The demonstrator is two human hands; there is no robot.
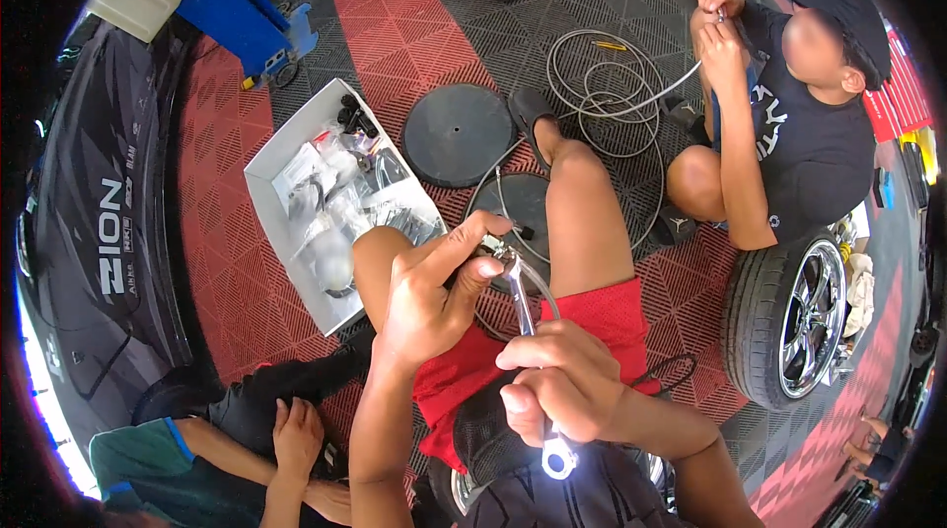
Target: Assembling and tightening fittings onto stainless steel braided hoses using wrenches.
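My left hand [439, 286] pinches a small metal hose fitting [495, 246] between thumb and fingers, in front of my knees. A thin braided hose [539, 279] curves away from the fitting. My right hand [567, 380] is closed round a shiny combination wrench [522, 303]. The wrench's upper end meets the fitting, though my left fingertips partly hide the contact. Its ring end [558, 460] sticks out below my right fist and catches bright light.
A white box [268, 205] of bagged parts lies left of my knees. Round black discs [457, 137] and coiled hose [604, 74] lie ahead. At right, a person [814, 143] crouches behind a chrome wheel [815, 317]. Another person's hand [296, 437] is at lower left.
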